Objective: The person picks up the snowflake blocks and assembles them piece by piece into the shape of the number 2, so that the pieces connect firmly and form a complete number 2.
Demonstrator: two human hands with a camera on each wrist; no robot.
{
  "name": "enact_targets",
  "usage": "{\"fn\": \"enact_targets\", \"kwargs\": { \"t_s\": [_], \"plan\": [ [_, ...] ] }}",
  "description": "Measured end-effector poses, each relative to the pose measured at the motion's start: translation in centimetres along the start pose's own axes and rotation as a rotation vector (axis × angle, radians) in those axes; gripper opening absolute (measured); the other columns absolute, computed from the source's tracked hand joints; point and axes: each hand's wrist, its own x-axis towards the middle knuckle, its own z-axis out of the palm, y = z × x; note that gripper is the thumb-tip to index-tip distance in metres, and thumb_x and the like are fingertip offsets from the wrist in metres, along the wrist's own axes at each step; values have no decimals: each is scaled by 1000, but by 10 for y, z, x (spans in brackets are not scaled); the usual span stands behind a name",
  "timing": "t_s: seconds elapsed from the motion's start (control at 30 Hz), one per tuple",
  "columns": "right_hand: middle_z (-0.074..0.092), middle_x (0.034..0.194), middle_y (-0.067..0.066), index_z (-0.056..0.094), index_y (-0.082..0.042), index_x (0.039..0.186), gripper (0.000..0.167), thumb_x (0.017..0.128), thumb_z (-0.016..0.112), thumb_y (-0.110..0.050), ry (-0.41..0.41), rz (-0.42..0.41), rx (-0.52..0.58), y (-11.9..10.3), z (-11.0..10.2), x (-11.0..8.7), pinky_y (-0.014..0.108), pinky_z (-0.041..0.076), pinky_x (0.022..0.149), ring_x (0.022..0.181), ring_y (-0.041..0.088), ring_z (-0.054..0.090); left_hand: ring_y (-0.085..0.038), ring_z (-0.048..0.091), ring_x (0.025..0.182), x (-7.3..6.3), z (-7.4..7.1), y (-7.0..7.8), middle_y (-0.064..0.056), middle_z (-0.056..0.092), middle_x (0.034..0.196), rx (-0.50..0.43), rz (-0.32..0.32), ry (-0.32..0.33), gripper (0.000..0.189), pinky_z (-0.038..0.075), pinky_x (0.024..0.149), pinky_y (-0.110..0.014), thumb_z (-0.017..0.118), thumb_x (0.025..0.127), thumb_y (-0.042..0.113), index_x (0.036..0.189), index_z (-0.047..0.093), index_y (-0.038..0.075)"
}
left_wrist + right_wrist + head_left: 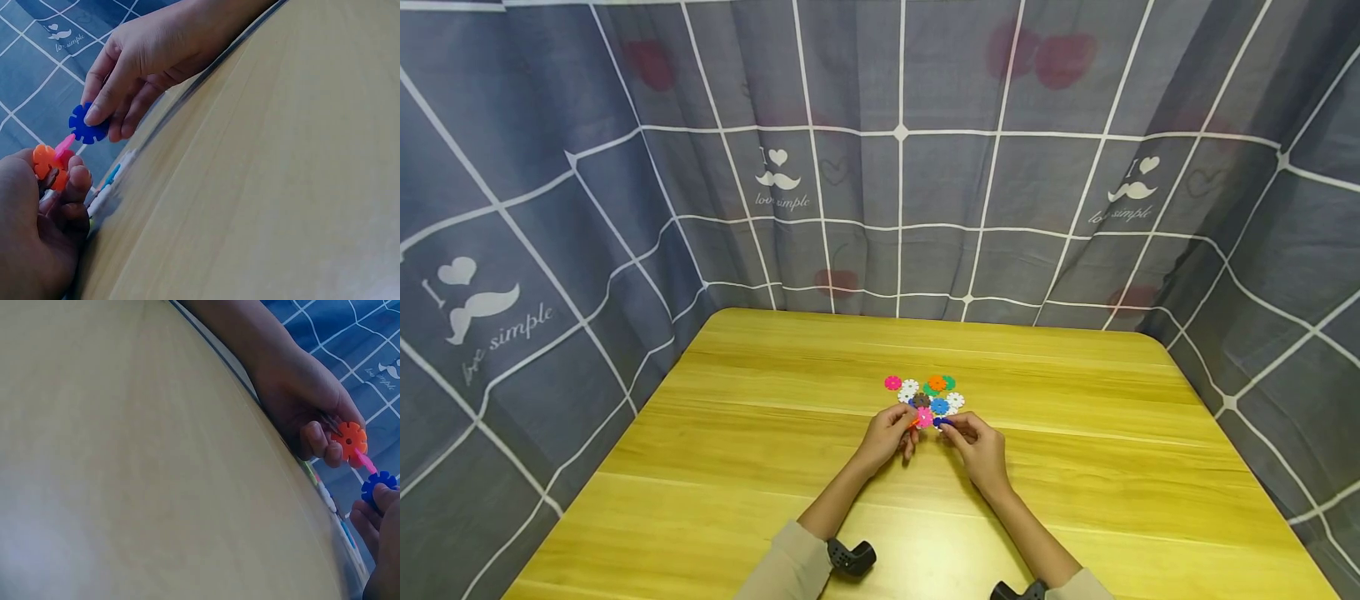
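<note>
My left hand (886, 437) pinches an orange notched plastic disc (349, 441), and a pink disc (924, 417) juts from its edge at an angle. Between thumb and fingers, my right hand (982, 452) holds a dark blue disc (88, 124) of the same flower-like kind. The blue disc's rim meets the free edge of the pink one in both wrist views. Both hands are raised above the table, just in front of a cluster of loose discs. A brown piece (49, 179) shows beside the orange disc in the left wrist view, partly hidden by the fingers.
Loose discs lie on the wooden table (760, 450) beyond the hands: a pink one (892, 382), an orange one (937, 383), a light blue one (939, 406), a brown one (921, 401), and several white and green ones. A grey checked curtain (857, 183) surrounds the table's back and sides.
</note>
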Motion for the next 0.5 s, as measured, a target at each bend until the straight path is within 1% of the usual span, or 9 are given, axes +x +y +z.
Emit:
{"fn": "enact_targets", "kwargs": {
  "t_s": [0.07, 0.17, 0.3, 0.43, 0.5],
  "plan": [
    [65, 83, 25, 63, 13, 88, 8, 81, 62, 13, 1, -19, -14, 2, 0, 0, 38, 54, 61, 71, 42, 63, -19, 48, 42, 0, 0, 0, -44, 46, 78, 6, -1, -1, 29, 44, 40, -26, 40, 100, 9, 97, 52, -17],
    [66, 82, 21, 65, 9, 87, 9, 79, 64, 12, 11, -47, -40, 15, 0, 0, 33, 55, 61, 70, 38, 65, -19, 47, 42, -1, 0, 2, -44, 46, 77, 17, -2, 0, 29, 44, 41, -24, 40, 99, 10, 98, 53, -16],
    [68, 81, 12, 69, 0, 87, 12, 78, 68, 8, 32, -93, -118, 32, -1, -1, 24, 54, 60, 67, 28, 66, -20, 47, 43, -1, 0, 3, -42, 48, 76, 38, 2, 3, 29, 45, 41, -26, 43, 99, 11, 96, 54, -15],
    [69, 82, 6, 71, -5, 87, 12, 77, 71, 3, 29, -174, -208, 33, -1, -1, 19, 52, 61, 68, 19, 67, -21, 48, 42, -1, 0, 3, -40, 49, 73, 57, 9, -12, 29, 45, 40, -27, 44, 98, 12, 92, 54, -15],
    [69, 83, 4, 71, -6, 86, 12, 78, 71, 2, 14, -227, -259, 33, -2, -1, 19, 52, 63, 70, 17, 67, -20, 48, 42, -1, -1, 2, -40, 49, 72, 56, 9, -36, 31, 44, 40, -26, 45, 98, 12, 92, 52, -18]
  ]
}}
